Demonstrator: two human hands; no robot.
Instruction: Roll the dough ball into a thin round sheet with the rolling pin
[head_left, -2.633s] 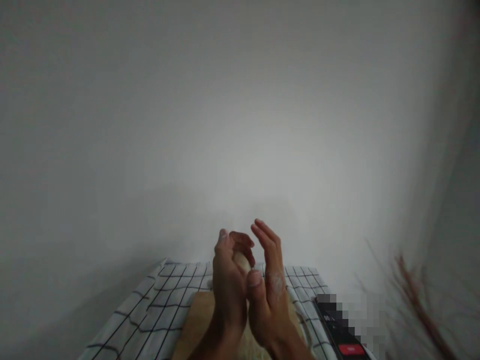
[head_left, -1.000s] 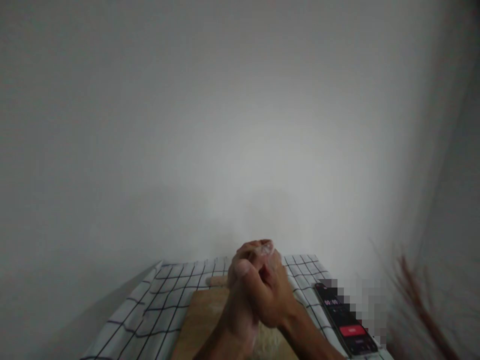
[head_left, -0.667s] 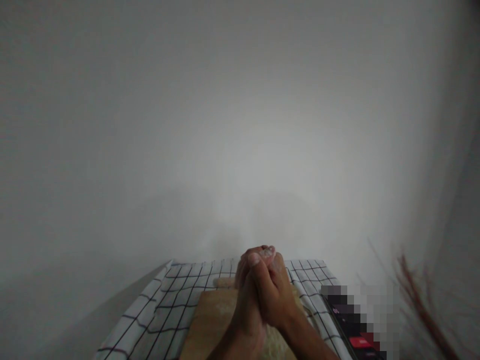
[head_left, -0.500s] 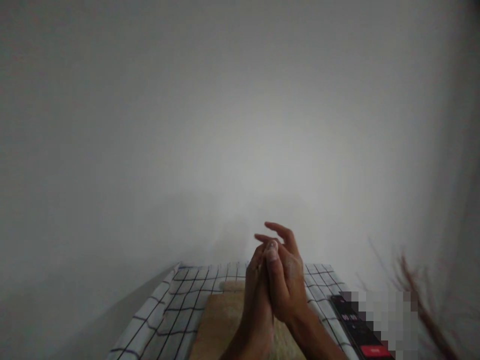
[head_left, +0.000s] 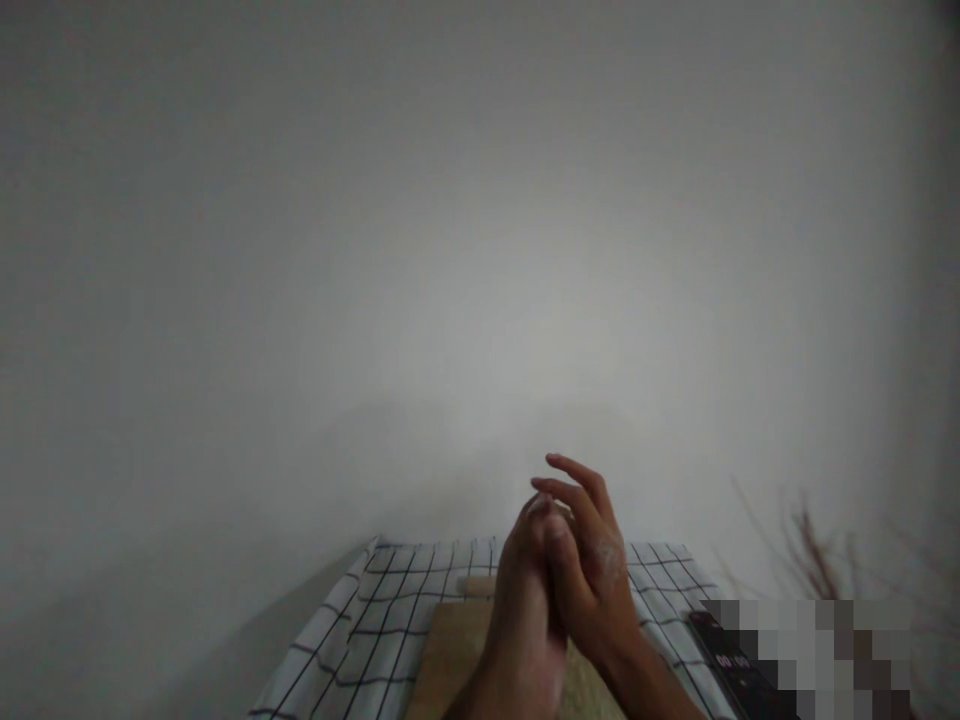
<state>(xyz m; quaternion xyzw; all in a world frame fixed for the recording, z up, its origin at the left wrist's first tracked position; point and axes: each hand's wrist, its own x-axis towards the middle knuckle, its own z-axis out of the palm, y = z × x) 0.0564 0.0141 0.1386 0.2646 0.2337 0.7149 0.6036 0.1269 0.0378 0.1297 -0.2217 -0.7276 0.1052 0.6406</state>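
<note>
My left hand and my right hand are pressed palm to palm above a wooden board. The right fingers curve over the left hand, two of them raised and bent at the top, and its thumb lies against the left hand. My left fingers are mostly hidden behind the right hand. Both hands look closed around the space between the palms; whatever is there does not show. Whitish residue marks the back of my right hand near the thumb.
A white cloth with dark grid lines covers the table. Behind the board lies a pale wooden piece, partly hidden. A dark phone with a timer display rests at the right edge, near dry twigs. A pale wall rises behind.
The whole table and both hands have shifted slightly right and down in view. The hands stay pressed together, with the thumbs and fingers shifted a little against each other.
</note>
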